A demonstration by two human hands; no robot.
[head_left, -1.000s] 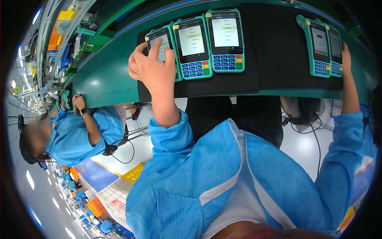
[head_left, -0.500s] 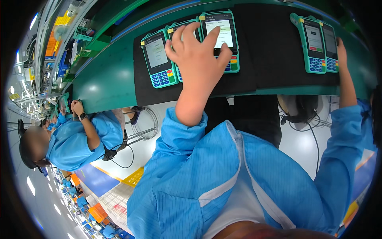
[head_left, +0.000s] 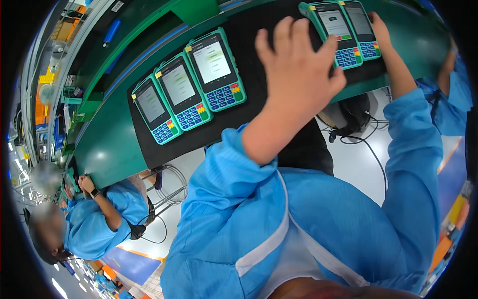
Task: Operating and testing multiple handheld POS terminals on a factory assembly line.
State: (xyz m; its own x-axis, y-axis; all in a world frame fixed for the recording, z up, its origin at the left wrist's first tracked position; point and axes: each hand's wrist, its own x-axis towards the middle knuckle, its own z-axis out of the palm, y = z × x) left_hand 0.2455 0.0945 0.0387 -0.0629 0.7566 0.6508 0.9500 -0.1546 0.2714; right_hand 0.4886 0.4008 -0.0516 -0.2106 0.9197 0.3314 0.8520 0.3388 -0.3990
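While the left hand (head_left: 298, 70) is held with fingers spread wide in the upper middle of the frame, nothing is gripped by it. The near edge of the inner terminal (head_left: 334, 27) at upper right is overlapped by its forefinger; whether the two are touching cannot be told. The right hand (head_left: 382, 35) is placed at the right edge of the outer terminal (head_left: 359, 22), farther to the upper right; its fingers are partly hidden, so how firmly it is closed cannot be told. These two terminals are set side by side, and red and green buttons are shown on the inner one's screen.

At left of centre, three more green-cased terminals are laid in a slanting row, close together: the lowest (head_left: 151, 105), the middle one (head_left: 178, 85) and the highest (head_left: 211, 61). Pale screens are lit on all three, and each is marked with a yellow tab at its upper left corner. All five are laid face up on a black mat (head_left: 251, 37), by which part of the green table (head_left: 102, 154) is covered.

At lower left, a co-worker (head_left: 89, 229) in blue is seen, a watch (head_left: 95, 192) worn at the wrist. At right, another blue sleeve (head_left: 452, 94) is partly shown. Below the table, cables (head_left: 367, 142) are strewn on the pale floor.
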